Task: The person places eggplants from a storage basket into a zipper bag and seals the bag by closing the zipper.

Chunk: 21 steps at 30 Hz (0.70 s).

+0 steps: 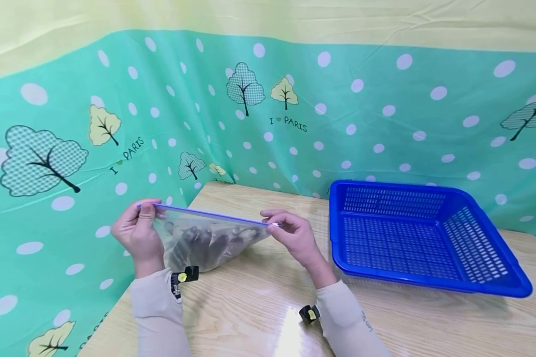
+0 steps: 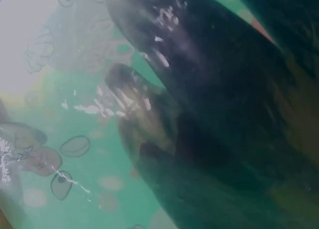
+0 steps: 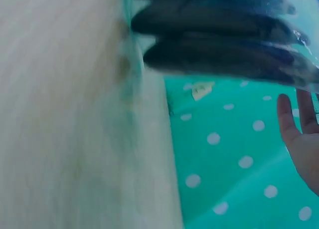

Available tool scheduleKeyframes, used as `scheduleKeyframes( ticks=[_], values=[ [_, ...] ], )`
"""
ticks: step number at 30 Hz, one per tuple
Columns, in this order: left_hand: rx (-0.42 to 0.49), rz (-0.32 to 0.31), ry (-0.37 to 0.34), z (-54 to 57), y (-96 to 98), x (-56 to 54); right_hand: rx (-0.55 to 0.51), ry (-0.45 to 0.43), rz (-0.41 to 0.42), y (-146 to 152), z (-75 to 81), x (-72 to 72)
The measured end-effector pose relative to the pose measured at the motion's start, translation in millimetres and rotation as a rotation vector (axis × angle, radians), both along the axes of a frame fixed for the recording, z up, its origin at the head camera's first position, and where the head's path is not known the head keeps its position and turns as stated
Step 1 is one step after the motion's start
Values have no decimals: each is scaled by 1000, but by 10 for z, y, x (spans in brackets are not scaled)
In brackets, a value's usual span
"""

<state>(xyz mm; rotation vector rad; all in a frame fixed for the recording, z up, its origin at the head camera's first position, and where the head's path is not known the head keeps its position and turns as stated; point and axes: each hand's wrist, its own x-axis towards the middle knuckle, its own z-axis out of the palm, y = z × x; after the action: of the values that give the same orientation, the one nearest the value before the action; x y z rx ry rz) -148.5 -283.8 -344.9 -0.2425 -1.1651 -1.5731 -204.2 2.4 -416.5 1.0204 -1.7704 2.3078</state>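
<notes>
A clear zip bag (image 1: 183, 218) with a blue-purple strip along its top edge holds several dark, elongated things (image 1: 216, 245) with rounded ends. My left hand (image 1: 139, 233) grips the left end of the strip, thumb toward me. At the opposite end, my right hand (image 1: 298, 239) pinches the strip at a small white piece between thumb and fingers. The strip is stretched straight between both hands, and the bag's lower part hangs close over the table. Through the plastic, the left wrist view shows the dark things (image 2: 214, 54) up close; the right wrist view shows them (image 3: 214, 57) lying side by side.
A blue perforated plastic basket (image 1: 339, 258) stands on the wooden table (image 1: 250, 302) to the right of my right hand. Behind and to the left hangs a green cloth (image 1: 290, 163) with white dots and printed trees, right at the table's edges.
</notes>
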Motion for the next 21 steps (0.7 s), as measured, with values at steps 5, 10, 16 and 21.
scheduleKeyframes(
  ticks=[5,10,16,21],
  values=[
    [26,-9,1,-8,-1,0,-76,-97,51,-51,-52,27],
    [-26,-13,-42,-34,-3,2,-80,-111,0,-32,-85,16],
    [-263,-62,-220,68,13,125,141,-77,-363,35,-82,-26],
    [-660,-132,-498,271,186,408,317,-268,-558,43,-81,-24]
  ],
)
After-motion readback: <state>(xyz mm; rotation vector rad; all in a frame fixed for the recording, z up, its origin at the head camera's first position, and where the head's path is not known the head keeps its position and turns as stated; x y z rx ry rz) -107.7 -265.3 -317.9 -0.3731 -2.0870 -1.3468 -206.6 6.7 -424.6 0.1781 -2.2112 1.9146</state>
